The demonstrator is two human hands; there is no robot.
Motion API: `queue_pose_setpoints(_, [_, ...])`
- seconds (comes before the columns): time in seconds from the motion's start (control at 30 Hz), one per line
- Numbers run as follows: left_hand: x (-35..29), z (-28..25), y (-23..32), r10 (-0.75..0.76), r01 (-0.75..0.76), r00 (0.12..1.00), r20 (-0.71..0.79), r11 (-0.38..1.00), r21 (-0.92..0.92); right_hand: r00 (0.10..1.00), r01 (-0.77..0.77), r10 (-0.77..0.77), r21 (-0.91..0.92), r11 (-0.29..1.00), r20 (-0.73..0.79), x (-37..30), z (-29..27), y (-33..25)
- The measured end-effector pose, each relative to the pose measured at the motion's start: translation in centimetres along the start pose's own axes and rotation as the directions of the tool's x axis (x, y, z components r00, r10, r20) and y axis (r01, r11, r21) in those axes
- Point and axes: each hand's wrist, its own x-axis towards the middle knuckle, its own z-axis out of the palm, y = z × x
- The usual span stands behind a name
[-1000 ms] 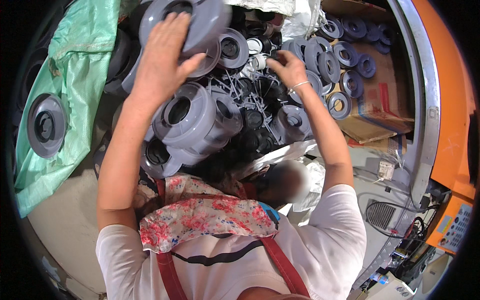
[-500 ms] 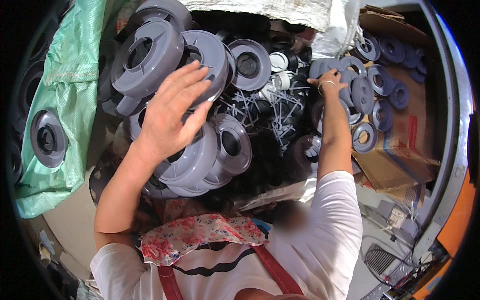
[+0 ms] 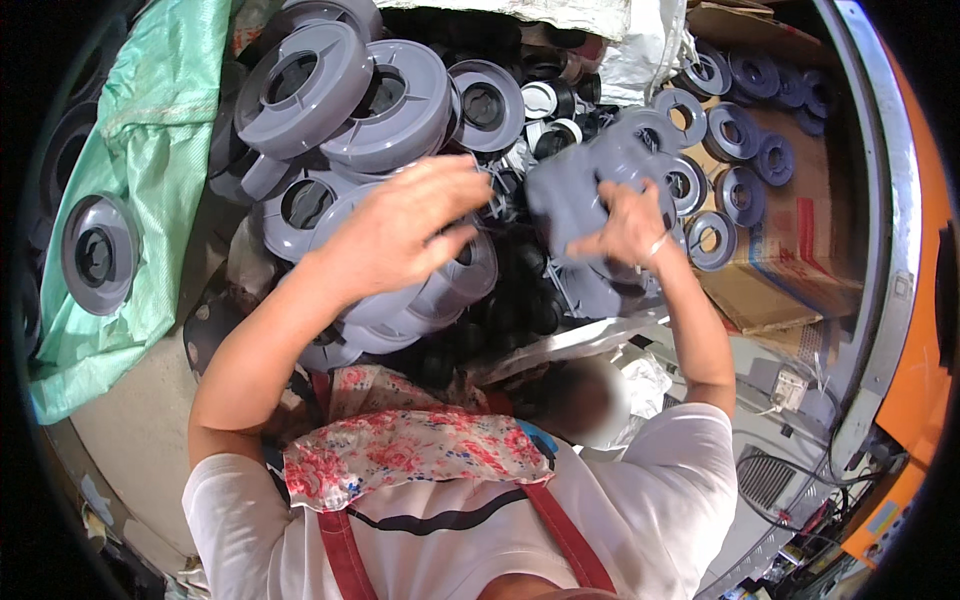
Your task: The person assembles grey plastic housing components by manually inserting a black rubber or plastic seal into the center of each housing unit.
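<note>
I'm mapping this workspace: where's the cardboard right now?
In the head view's upper right, the cardboard lies right of the right hand, under several grey rings.

Motion blur over left hand (image 3: 405,222), right hand (image 3: 634,226) and grey plastic part (image 3: 562,192).

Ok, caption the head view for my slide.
Right hand at a blurred grey part, left hand over piled round grey parts.

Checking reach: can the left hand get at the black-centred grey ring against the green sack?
Probably yes: nothing covers the grey ring against the green sack, though the left hand must swing left.
</note>
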Motion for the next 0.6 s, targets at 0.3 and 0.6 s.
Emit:
queue_pose_setpoints(0.3, [-1.3, 3.5, 3.6, -0.043, 0.256, 0.837, 0.545, 0.911, -0.323, 0.808, 0.24, -0.479, 0.551, 0.799, 0.343, -6.3, -5.2, -5.7])
queue_pose_setpoints(0.6, [-2.9, 5.7, 3.9, -0.085, 0.525, 0.649, 0.756, 0.77, -0.364, 0.949, -0.153, 0.27, 0.506, 0.849, -0.166, 11.6, 6.5, 3.8])
